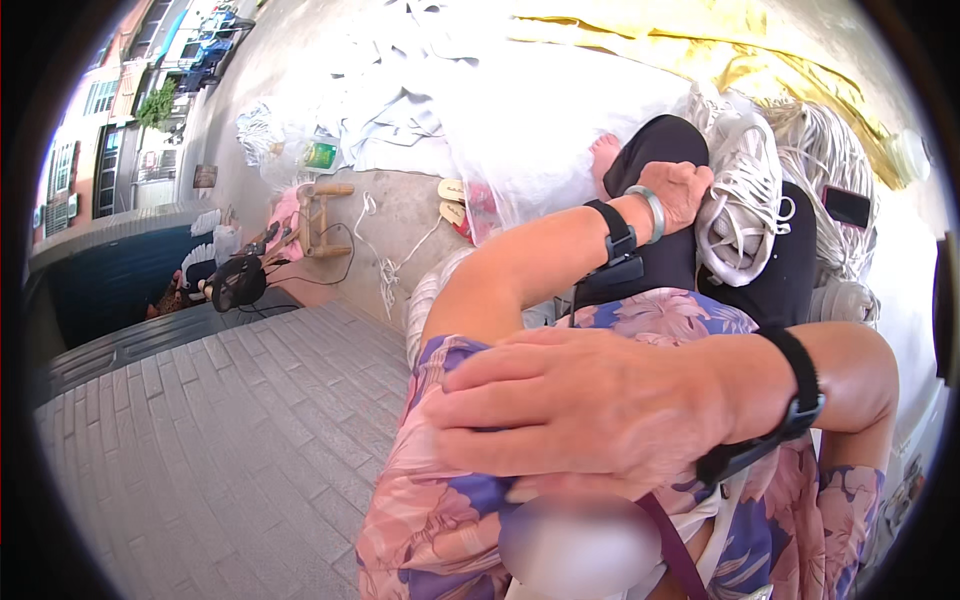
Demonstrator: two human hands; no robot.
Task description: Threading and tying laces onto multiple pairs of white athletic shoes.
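Observation:
My left arm reaches up and to the right across my lap. My left hand point(682, 192), with a silver bangle and a black wrist strap, is curled against a bundle of white cord point(742, 190) that lies on my black-trousered knee point(668, 140). Its fingertips are hidden behind the cord. My right hand point(570, 410), also with a black wrist strap, lies flat with its fingers stretched out on the pink and purple floral sleeve point(440, 500) of my left upper arm. It holds nothing.
More white cord point(830, 150) is piled at the right with a black phone point(847, 207) on it. Yellow cloth point(700, 40) and white sheeting point(540, 110) lie beyond. A small wooden stool point(325, 215), loose cords point(390, 265) and a seated person point(235, 275) are at the left, by grey brick paving point(230, 420).

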